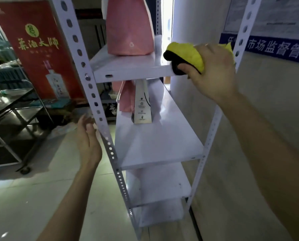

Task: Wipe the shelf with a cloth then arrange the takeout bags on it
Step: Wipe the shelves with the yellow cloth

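Note:
A white metal shelf unit stands in front of me, its upper shelf (131,70) at chest height. My right hand (213,70) grips a yellow and black cloth (185,56) at that shelf's right front corner. A pink takeout bag (129,28) stands upright on the upper shelf, to the left of the cloth. On the middle shelf (159,141) a white paper bag (142,103) and a pink bag (126,96) stand at the back. My left hand (88,138) is open, fingers next to the unit's front left post (100,108).
A red banner (39,49) with a bottle picture stands left of the shelf. A steel trolley (11,119) on wheels is at the far left. A pale wall with a blue sign (270,47) runs along the right. Two lower shelves (160,185) are bare.

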